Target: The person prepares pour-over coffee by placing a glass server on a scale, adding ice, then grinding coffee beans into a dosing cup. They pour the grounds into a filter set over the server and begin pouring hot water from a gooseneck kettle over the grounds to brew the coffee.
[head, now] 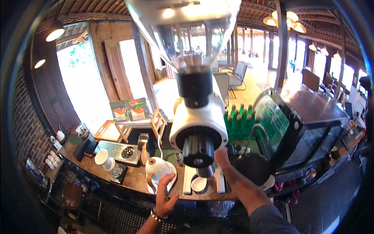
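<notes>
A large white coffee grinder (195, 122) with a clear hopper (187, 38) rises right in front of me. Under its spout sits a small white cup (199, 184) between the two white legs of the stand. My right hand (222, 158) reaches to the grinder's right side; its fingers are hidden behind the body. In front of the white kettle (157, 168), my left hand (166, 194) is raised with fingers apart, holding nothing. The kettle has a wooden handle and rests on a white base. Further left, a white dripper (103, 159) tops a glass server (117, 171).
A metal drip tray (117, 150) lies behind the dripper. Coffee bags (130, 111) stand on a small white-topped stand. Green bottles (241, 122) and a glass display case (306, 125) flank the grinder's right. A dark round object (252, 169) sits beside my right forearm.
</notes>
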Tool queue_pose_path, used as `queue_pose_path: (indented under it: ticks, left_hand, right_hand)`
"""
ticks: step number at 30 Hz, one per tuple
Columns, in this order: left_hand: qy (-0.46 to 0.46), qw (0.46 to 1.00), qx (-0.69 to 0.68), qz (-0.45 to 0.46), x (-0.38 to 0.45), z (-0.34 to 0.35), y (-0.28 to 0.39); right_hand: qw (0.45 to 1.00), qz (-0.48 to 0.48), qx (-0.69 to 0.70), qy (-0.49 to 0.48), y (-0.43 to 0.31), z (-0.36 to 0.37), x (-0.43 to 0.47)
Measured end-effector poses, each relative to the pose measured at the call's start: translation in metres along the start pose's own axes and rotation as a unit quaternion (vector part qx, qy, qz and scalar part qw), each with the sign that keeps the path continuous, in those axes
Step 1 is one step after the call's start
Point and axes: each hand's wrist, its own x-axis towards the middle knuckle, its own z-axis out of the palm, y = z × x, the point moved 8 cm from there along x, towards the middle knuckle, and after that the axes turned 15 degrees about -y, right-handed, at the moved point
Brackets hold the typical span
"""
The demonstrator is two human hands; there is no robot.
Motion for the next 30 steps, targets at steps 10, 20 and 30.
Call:
queue_pose_path:
  ticks: [10,20,30]
  left_hand:
    - [0.019,0.994,0.102,-0.026,0.021,-0.041,0.041]
    - [0.008,0.994,0.099,-0.051,0.054,-0.064,0.045]
    - [0.028,0.996,0.056,-0.059,0.038,-0.080,0.036]
  right_hand:
    - [0.982,0.150,0.116,-0.002,-0.021,0.000,-0.017]
    - [0.969,0.213,0.126,0.002,-0.032,-0.005,-0.002]
    - [0.972,0.201,0.120,0.003,-0.039,-0.015,-0.001]
